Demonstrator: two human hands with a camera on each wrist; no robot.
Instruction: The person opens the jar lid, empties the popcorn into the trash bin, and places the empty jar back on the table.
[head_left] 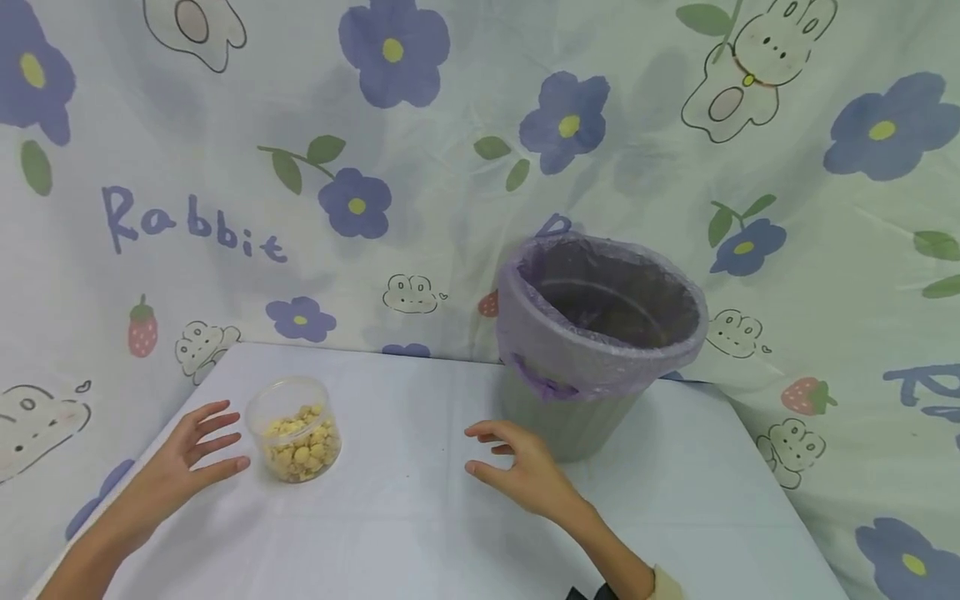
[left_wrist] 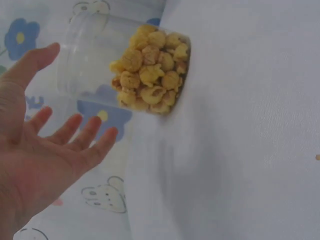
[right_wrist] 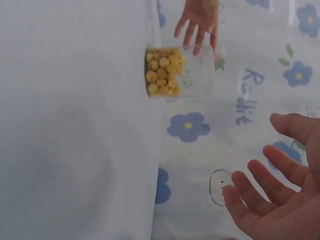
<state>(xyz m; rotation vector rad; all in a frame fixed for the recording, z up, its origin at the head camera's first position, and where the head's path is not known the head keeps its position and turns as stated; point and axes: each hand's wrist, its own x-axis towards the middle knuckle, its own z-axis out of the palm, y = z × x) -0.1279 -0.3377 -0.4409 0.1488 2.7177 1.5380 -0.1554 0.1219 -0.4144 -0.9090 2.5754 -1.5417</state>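
Observation:
A clear plastic jar (head_left: 294, 429) stands upright and uncovered on the left of the white table, about half full of yellow popcorn (left_wrist: 150, 72). Just left of it, my left hand (head_left: 183, 467) hovers with fingers spread and thumb apart, close to the jar but not gripping it. My right hand (head_left: 525, 471) is held over the middle of the table, fingers loosely bent and apart from the thumb, with nothing in it. Behind that hand is a grey trash can (head_left: 570, 417) lined with a purple bag (head_left: 600, 354) folded over its rim.
The white table (head_left: 375, 542) has a few tiny crumbs on it between the jar and the right hand. A curtain (head_left: 450, 192) printed with flowers and rabbits hangs behind and at both sides of the table.

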